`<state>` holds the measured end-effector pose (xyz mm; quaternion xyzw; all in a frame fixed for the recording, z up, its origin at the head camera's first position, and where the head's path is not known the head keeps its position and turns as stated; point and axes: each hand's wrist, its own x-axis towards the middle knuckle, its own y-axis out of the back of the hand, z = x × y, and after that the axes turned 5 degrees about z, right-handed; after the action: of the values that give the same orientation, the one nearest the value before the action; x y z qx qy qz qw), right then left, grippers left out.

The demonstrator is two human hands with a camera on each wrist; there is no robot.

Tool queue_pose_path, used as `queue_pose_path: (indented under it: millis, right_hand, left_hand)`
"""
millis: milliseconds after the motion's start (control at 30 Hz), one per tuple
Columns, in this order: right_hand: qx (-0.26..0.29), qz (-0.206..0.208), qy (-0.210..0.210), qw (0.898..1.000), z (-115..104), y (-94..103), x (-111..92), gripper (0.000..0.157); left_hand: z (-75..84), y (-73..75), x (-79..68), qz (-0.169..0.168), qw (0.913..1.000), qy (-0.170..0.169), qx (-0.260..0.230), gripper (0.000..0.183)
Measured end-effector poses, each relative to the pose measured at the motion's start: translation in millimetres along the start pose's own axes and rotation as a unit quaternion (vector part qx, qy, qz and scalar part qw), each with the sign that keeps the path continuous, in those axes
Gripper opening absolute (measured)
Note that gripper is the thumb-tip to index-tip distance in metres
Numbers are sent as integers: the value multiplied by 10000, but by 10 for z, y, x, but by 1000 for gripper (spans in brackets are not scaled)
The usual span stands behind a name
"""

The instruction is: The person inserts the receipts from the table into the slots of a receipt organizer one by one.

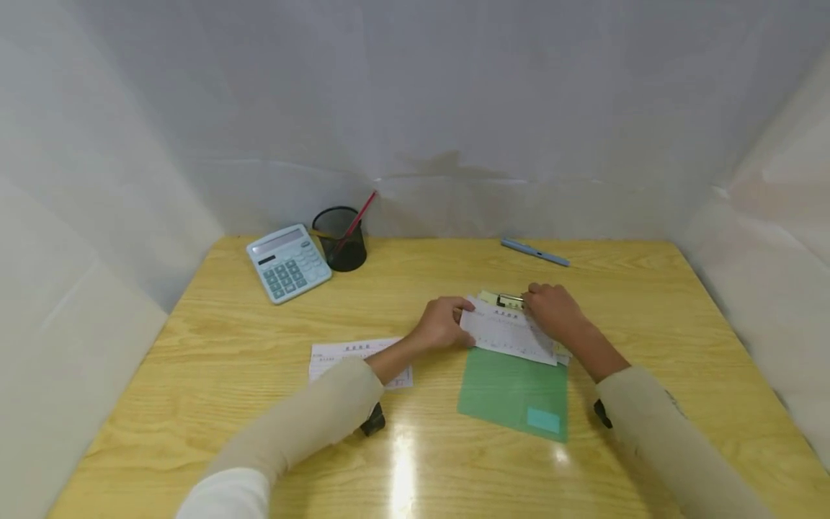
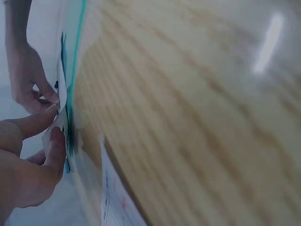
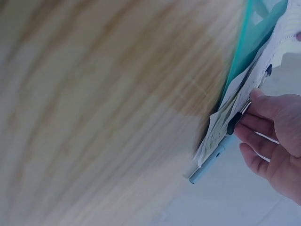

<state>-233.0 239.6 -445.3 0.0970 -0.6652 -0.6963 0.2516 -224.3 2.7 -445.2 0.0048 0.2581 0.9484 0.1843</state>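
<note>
A translucent green clipboard [image 1: 496,393] lies on the table with a light blue label near its lower edge. Its wire clip [image 1: 509,297] has black ends and sits at the far edge. Thumb and fingers of my left hand [image 1: 442,324] pinch the left edge of a white printed slip [image 1: 509,336], which covers the board's upper part. At the clip, my right hand [image 1: 554,313] grips the wire, thumb above and fingers below in the right wrist view. Yellowish paper [image 1: 486,296] and other sheets show beneath the slip.
Another printed slip [image 1: 333,351] lies partly under my left forearm. Farther back are a light blue calculator [image 1: 288,263], a black mesh pen cup [image 1: 346,256] holding a red pencil, and a blue pen [image 1: 534,252]. White sheeting [image 1: 415,108] walls the table's back and sides.
</note>
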Motion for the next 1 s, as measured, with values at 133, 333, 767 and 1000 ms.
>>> queue_pose_path:
  millis: [133,333,767,1000]
  right_hand:
    - [-244,91,138,9996,-18,0,12,10]
    - [-375,319,324,9983,-28,-10,-9,6]
    - [-383,194,288,9987,-30,11,-34,7]
    - [-443,120,201,9987,-50,27,-27,9]
  left_hand:
    - [0,-74,-13,-119,9988,-379,277,69]
    - [38,-132,3,-62,9950,-680,730,65]
    - [92,-189,35,-64,9922,-649,1059,63]
    - [141,-225,59,32,9939,-451,1007,63]
